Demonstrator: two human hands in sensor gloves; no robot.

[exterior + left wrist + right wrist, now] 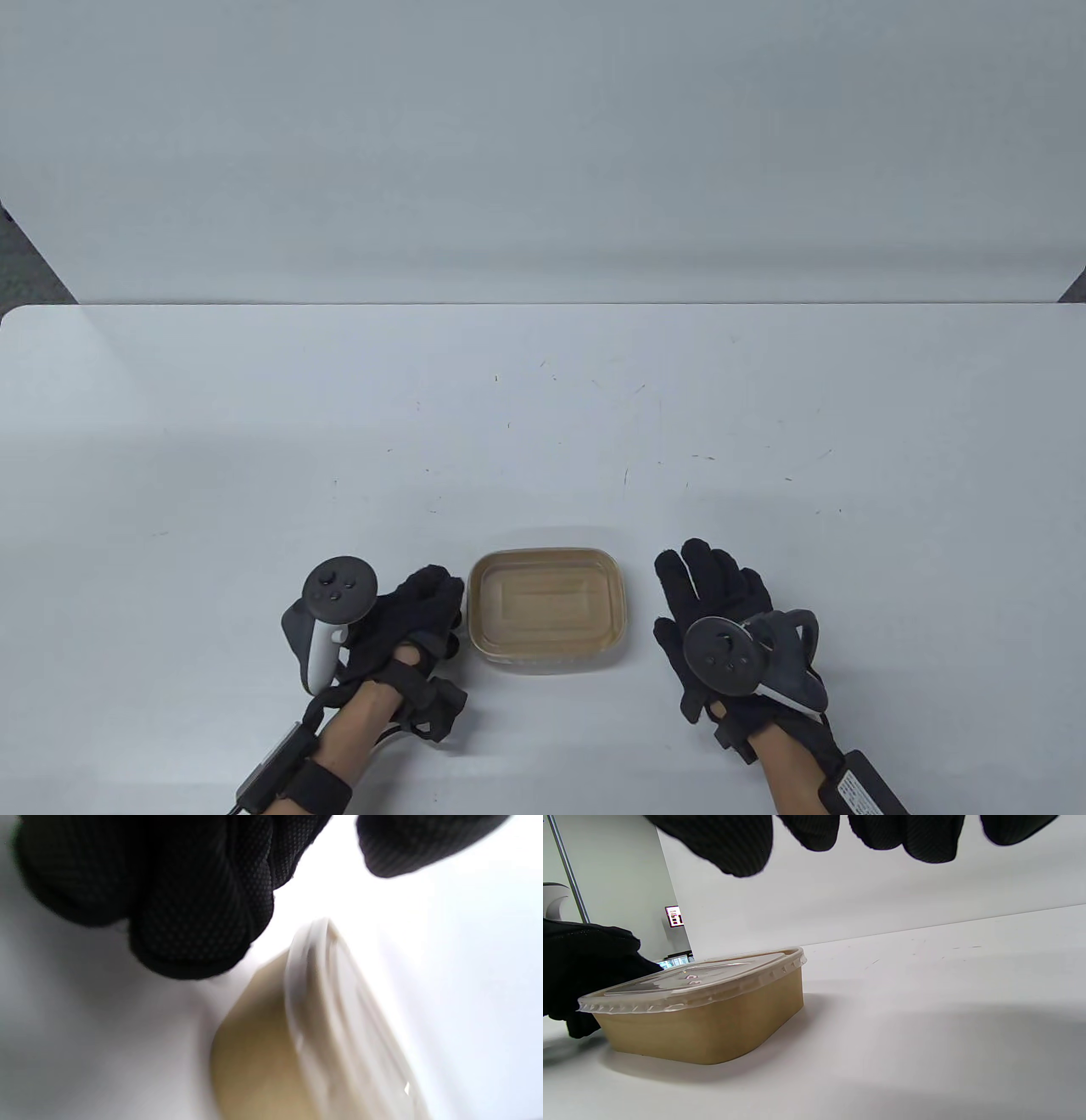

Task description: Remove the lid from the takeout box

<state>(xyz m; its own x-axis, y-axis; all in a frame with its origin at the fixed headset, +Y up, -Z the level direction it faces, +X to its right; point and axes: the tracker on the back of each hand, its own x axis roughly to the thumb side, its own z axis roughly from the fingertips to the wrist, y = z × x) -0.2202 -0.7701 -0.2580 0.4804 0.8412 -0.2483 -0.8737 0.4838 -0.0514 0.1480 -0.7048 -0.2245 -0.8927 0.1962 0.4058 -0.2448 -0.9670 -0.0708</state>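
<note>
1. Plainly, nothing had been lifted: the clear lid (pixel 691 982) sat seated all round on the tan takeout box (pixel 550 609), which stood on the desk (pixel 543 424) near its 6 o'clock edge, between the two hands.
2. Left hand (pixel 411 615) lay at the box's 9 o'clock, fingers curled and close against that short side; touching or just short of it, I could not tell. Its grip held nothing.
3. Right hand (pixel 708 594) hovered at the box's 3 o'clock, apart from it, fingers spread and its grip empty.
4. Judged step: approach, before any hold on the rim.
5. Next move would call for the left hand to steady the box wall while right fingertips (pixel 925 840) hook under the lid's lip (pixel 793 963) at a corner and peel upward.
6. Around: faint scratches on the desk toward 12 o'clock; a pale backdrop panel (pixel 543 144) behind. Nothing stood between either hand and the box.
</note>
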